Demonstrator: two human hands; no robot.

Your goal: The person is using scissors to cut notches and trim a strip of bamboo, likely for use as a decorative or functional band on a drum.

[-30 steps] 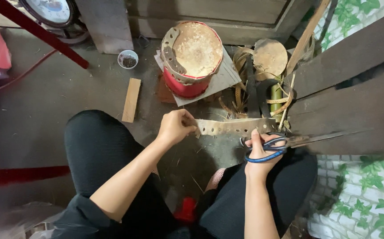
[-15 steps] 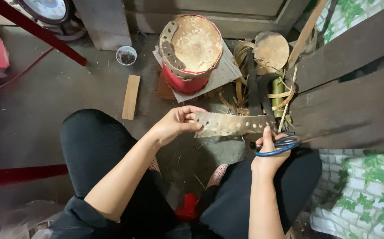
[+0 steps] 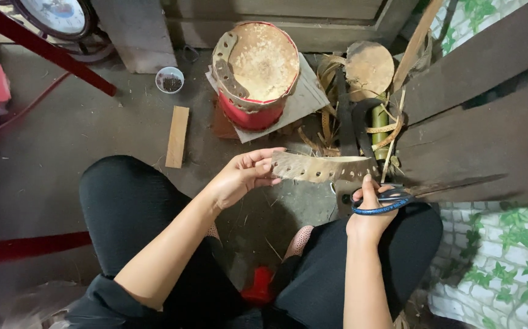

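Note:
My left hand (image 3: pixel 242 178) pinches the left end of a pale hide strip (image 3: pixel 322 167) punched with a row of holes. The strip runs level to the right, above my knees. My right hand (image 3: pixel 370 210) grips blue-handled scissors (image 3: pixel 410 194) with fingers through the loops; the long blades point right, their tips below the strip's right end. Ahead on the floor stands a red drum (image 3: pixel 255 76) with a hide skin over its top and a punched strip draped on its rim.
A small wooden block (image 3: pixel 177 136) and a little white bowl (image 3: pixel 169 80) lie on the concrete floor. Bamboo strips and a round hide piece (image 3: pixel 367 64) pile by dark wooden planks (image 3: pixel 489 122) at right. A red bar (image 3: pixel 45 52) slants at upper left.
The strip has stayed between my hands while the view shifted slightly. My right hand with the scissors has moved a little left, closer under the strip's end.

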